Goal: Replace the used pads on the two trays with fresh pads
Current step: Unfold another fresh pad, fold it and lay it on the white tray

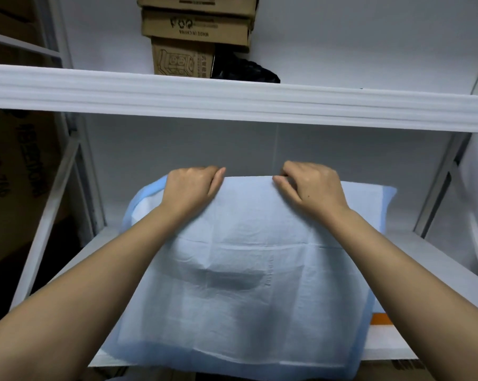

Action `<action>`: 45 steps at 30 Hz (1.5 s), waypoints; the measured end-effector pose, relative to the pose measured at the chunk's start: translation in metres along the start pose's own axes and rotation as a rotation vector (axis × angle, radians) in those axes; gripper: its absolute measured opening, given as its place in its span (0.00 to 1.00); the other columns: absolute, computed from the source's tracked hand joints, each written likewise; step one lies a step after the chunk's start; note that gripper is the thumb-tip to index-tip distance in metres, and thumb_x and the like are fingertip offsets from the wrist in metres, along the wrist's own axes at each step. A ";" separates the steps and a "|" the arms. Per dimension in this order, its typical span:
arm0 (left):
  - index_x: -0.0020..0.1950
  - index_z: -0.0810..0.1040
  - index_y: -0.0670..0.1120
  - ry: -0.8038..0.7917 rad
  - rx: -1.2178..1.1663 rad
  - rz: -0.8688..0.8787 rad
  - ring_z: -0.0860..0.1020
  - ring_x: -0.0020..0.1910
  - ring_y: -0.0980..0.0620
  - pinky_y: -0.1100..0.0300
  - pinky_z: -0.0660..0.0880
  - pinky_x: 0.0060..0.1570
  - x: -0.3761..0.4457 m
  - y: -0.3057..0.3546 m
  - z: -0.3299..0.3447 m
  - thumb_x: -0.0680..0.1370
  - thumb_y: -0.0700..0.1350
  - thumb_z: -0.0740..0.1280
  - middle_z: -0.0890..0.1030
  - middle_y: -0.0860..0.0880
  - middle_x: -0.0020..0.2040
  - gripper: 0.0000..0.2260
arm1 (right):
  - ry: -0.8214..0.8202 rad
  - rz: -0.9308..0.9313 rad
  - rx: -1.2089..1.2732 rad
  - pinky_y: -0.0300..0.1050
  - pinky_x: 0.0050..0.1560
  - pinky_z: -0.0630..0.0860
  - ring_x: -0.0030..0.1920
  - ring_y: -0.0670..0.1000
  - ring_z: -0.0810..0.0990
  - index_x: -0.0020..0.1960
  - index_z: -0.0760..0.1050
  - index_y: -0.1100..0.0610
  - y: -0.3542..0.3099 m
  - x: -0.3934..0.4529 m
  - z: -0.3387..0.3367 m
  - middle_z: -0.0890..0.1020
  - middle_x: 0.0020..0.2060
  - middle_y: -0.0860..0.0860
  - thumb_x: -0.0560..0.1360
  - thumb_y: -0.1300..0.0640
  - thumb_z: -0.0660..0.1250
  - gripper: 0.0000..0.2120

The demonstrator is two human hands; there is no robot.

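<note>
Both hands, left hand [189, 185] and right hand [310, 185], pinch the far edge of a pale blue pad [243, 270] spread over the lower shelf [452, 270]. Looks mid-job; trays aren't visible, progress unclear.

A pale blue pad [246, 270], white across its quilted middle with a deeper blue border, lies spread over the lower shelf [424, 259]. Fold creases cross it, and its surface is rumpled, sagging in a shallow dip near the centre. Its far edge is lifted off the shelf, while the near edge hangs a little over the shelf's front lip.
</note>
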State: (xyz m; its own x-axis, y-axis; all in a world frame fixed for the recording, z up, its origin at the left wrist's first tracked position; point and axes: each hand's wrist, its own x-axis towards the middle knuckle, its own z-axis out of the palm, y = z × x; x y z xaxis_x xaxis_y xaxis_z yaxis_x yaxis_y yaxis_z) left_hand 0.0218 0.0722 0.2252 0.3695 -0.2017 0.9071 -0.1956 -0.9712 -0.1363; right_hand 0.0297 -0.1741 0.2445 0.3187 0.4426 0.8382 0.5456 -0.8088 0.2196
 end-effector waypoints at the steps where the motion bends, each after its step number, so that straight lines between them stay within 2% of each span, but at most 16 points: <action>1: 0.28 0.73 0.45 0.011 0.016 0.020 0.75 0.21 0.43 0.65 0.58 0.25 0.004 0.006 -0.001 0.78 0.51 0.55 0.75 0.48 0.22 0.20 | 0.000 -0.022 -0.009 0.42 0.29 0.66 0.31 0.55 0.77 0.38 0.73 0.56 -0.005 0.002 0.002 0.78 0.30 0.50 0.76 0.45 0.56 0.17; 3: 0.27 0.73 0.46 0.024 0.044 0.052 0.75 0.20 0.45 0.66 0.56 0.25 0.015 0.021 -0.001 0.77 0.52 0.55 0.75 0.48 0.21 0.20 | -0.043 -0.050 -0.001 0.43 0.31 0.69 0.35 0.54 0.78 0.42 0.74 0.55 -0.021 0.008 0.005 0.80 0.35 0.50 0.76 0.43 0.55 0.18; 6: 0.28 0.74 0.47 0.015 0.056 0.057 0.75 0.20 0.46 0.67 0.57 0.23 0.025 0.037 -0.002 0.76 0.53 0.55 0.76 0.48 0.22 0.20 | -0.152 0.009 0.064 0.44 0.34 0.66 0.42 0.57 0.81 0.50 0.73 0.53 -0.039 0.012 0.011 0.82 0.43 0.50 0.77 0.42 0.50 0.18; 9: 0.30 0.73 0.47 0.049 0.048 0.103 0.75 0.22 0.46 0.66 0.58 0.24 0.027 0.034 -0.005 0.76 0.52 0.56 0.75 0.48 0.24 0.16 | -0.230 0.089 0.169 0.47 0.35 0.64 0.43 0.62 0.78 0.44 0.63 0.51 -0.035 0.006 0.015 0.81 0.41 0.53 0.80 0.46 0.53 0.10; 12: 0.41 0.75 0.46 0.039 -0.001 0.152 0.78 0.35 0.44 0.57 0.66 0.33 0.021 0.012 -0.012 0.74 0.53 0.58 0.78 0.47 0.36 0.12 | -0.238 0.096 0.167 0.48 0.34 0.63 0.39 0.63 0.77 0.44 0.59 0.51 -0.028 -0.001 0.013 0.79 0.37 0.54 0.81 0.49 0.55 0.10; 14: 0.52 0.75 0.47 -0.071 -0.105 -0.009 0.78 0.44 0.46 0.55 0.69 0.42 0.014 -0.004 -0.018 0.73 0.57 0.60 0.79 0.48 0.46 0.16 | -0.197 0.066 0.110 0.46 0.31 0.62 0.34 0.63 0.76 0.43 0.59 0.51 -0.023 -0.003 0.015 0.78 0.34 0.53 0.80 0.48 0.54 0.10; 16: 0.59 0.73 0.49 -0.284 -0.325 -0.255 0.77 0.49 0.51 0.57 0.70 0.46 0.005 -0.019 -0.019 0.73 0.58 0.66 0.76 0.50 0.53 0.19 | -0.142 0.027 0.029 0.42 0.29 0.61 0.29 0.62 0.75 0.41 0.62 0.54 -0.018 -0.006 0.017 0.77 0.30 0.52 0.78 0.48 0.53 0.12; 18: 0.61 0.72 0.50 -0.575 -0.676 -0.529 0.77 0.52 0.53 0.61 0.71 0.47 -0.001 -0.028 -0.019 0.71 0.58 0.71 0.76 0.50 0.55 0.22 | -0.071 -0.002 -0.018 0.39 0.26 0.59 0.24 0.60 0.72 0.39 0.66 0.56 -0.015 -0.009 0.019 0.74 0.27 0.51 0.77 0.48 0.54 0.13; 20: 0.59 0.74 0.48 -0.665 -0.893 -0.674 0.77 0.51 0.55 0.66 0.72 0.46 -0.004 -0.032 -0.017 0.70 0.56 0.73 0.78 0.48 0.54 0.22 | -0.015 -0.032 -0.046 0.38 0.25 0.57 0.23 0.58 0.70 0.37 0.68 0.57 -0.014 -0.012 0.021 0.73 0.26 0.51 0.77 0.50 0.55 0.14; 24: 0.54 0.78 0.45 -0.646 -0.992 -0.708 0.77 0.41 0.58 0.75 0.71 0.34 -0.002 -0.030 -0.018 0.73 0.49 0.72 0.80 0.49 0.45 0.13 | 0.069 -0.094 -0.085 0.38 0.25 0.56 0.23 0.55 0.69 0.36 0.70 0.57 -0.013 -0.019 0.022 0.71 0.26 0.51 0.78 0.52 0.56 0.15; 26: 0.54 0.78 0.47 -0.687 -1.031 -0.723 0.79 0.42 0.59 0.73 0.72 0.38 0.000 -0.028 -0.021 0.72 0.51 0.73 0.81 0.51 0.46 0.14 | 0.090 -0.085 -0.088 0.38 0.25 0.56 0.23 0.54 0.70 0.36 0.70 0.57 -0.011 -0.021 0.022 0.72 0.27 0.50 0.80 0.51 0.54 0.17; 29: 0.53 0.79 0.47 -0.686 -1.050 -0.742 0.79 0.45 0.56 0.65 0.74 0.47 0.001 -0.028 -0.021 0.70 0.54 0.74 0.82 0.48 0.48 0.16 | 0.104 -0.087 -0.091 0.38 0.25 0.56 0.24 0.54 0.70 0.36 0.71 0.57 -0.009 -0.023 0.021 0.72 0.27 0.50 0.82 0.50 0.50 0.21; 32: 0.48 0.79 0.45 -0.716 -1.002 -0.693 0.78 0.39 0.58 0.69 0.74 0.41 0.000 -0.025 -0.023 0.76 0.51 0.69 0.81 0.50 0.42 0.09 | 0.131 -0.128 -0.109 0.39 0.25 0.55 0.23 0.53 0.70 0.35 0.71 0.57 -0.011 -0.025 0.022 0.71 0.27 0.50 0.81 0.52 0.54 0.18; 34: 0.44 0.78 0.45 -0.692 -0.992 -0.672 0.77 0.34 0.62 0.72 0.73 0.36 0.000 -0.024 -0.024 0.77 0.50 0.67 0.80 0.52 0.39 0.09 | 0.144 -0.150 -0.107 0.39 0.24 0.56 0.23 0.52 0.70 0.35 0.71 0.57 -0.013 -0.026 0.023 0.71 0.27 0.50 0.80 0.53 0.57 0.16; 39: 0.42 0.75 0.44 -0.619 -0.985 -0.653 0.70 0.36 0.52 0.69 0.69 0.33 -0.001 -0.022 -0.026 0.78 0.47 0.66 0.73 0.44 0.37 0.08 | 0.165 -0.169 -0.083 0.42 0.22 0.61 0.25 0.52 0.70 0.35 0.72 0.57 -0.014 -0.031 0.023 0.72 0.27 0.50 0.80 0.53 0.59 0.16; 45: 0.41 0.73 0.45 -0.475 -0.972 -0.751 0.70 0.35 0.55 0.72 0.67 0.31 -0.005 -0.028 -0.024 0.80 0.46 0.64 0.73 0.47 0.38 0.08 | 0.198 -0.191 -0.096 0.43 0.23 0.63 0.25 0.52 0.70 0.34 0.72 0.58 -0.011 -0.037 0.020 0.72 0.27 0.51 0.80 0.54 0.59 0.16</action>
State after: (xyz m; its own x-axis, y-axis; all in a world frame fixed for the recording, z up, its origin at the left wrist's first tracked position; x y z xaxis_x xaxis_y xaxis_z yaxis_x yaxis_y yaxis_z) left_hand 0.0042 0.1033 0.2343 0.9159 0.1253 0.3813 -0.2998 -0.4182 0.8575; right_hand 0.0277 -0.1736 0.2008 0.0548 0.5140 0.8560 0.5023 -0.7552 0.4212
